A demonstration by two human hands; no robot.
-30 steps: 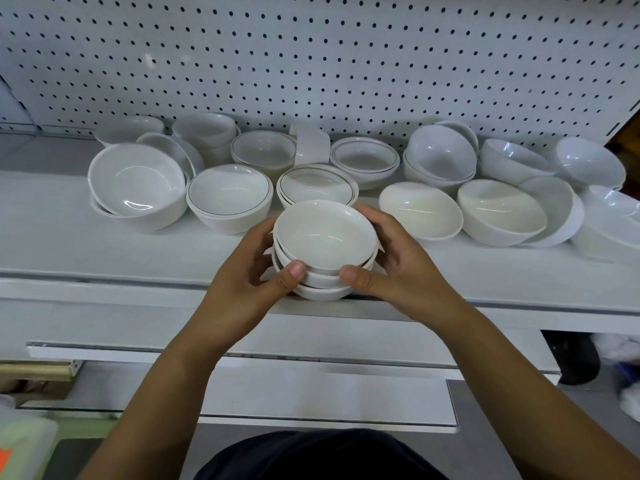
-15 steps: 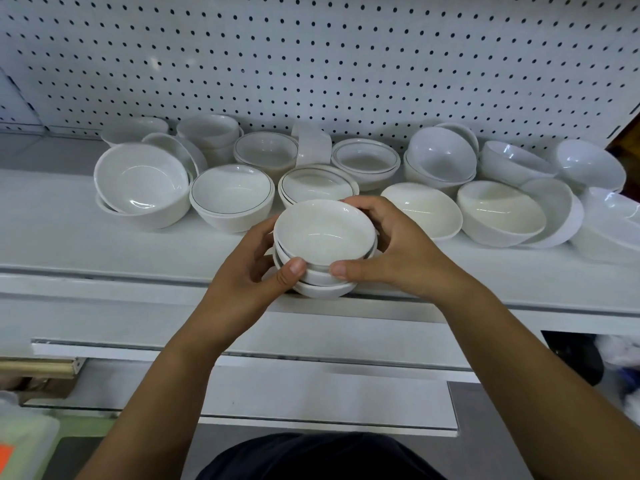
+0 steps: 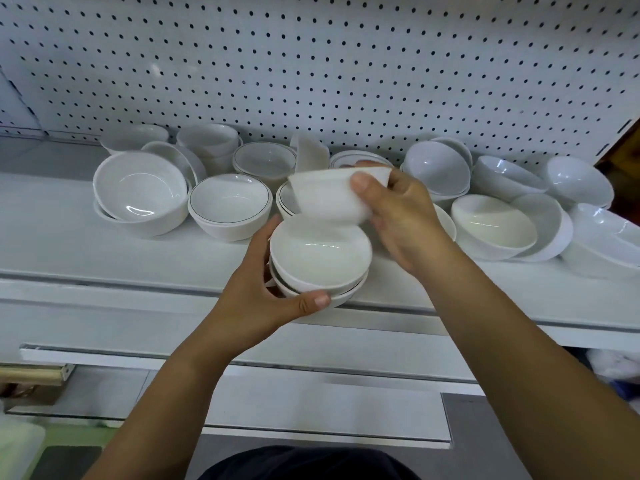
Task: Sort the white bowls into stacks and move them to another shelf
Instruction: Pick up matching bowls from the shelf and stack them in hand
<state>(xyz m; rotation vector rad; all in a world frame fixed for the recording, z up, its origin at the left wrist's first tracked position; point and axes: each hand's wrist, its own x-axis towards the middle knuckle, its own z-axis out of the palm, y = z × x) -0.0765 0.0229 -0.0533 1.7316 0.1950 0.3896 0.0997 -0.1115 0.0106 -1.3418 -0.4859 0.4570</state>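
At the front lip of the shelf (image 3: 69, 251), left hand (image 3: 263, 299) curls round a short stack of bowls (image 3: 318, 258), thumb on its near rim. Right hand (image 3: 401, 216) pinches one tilted bowl (image 3: 329, 195) just above that stack, thumb on the outer wall, fingers (image 3: 367, 165) over the far rim; touching or clear, cannot tell. Beyond and to both sides of the hands many loose bowls (image 3: 142, 192) lie unsorted, some leaning, some roughly nested, so progress reads as early: one small stack in hand, most sorting left, no stack seen on another shelf.
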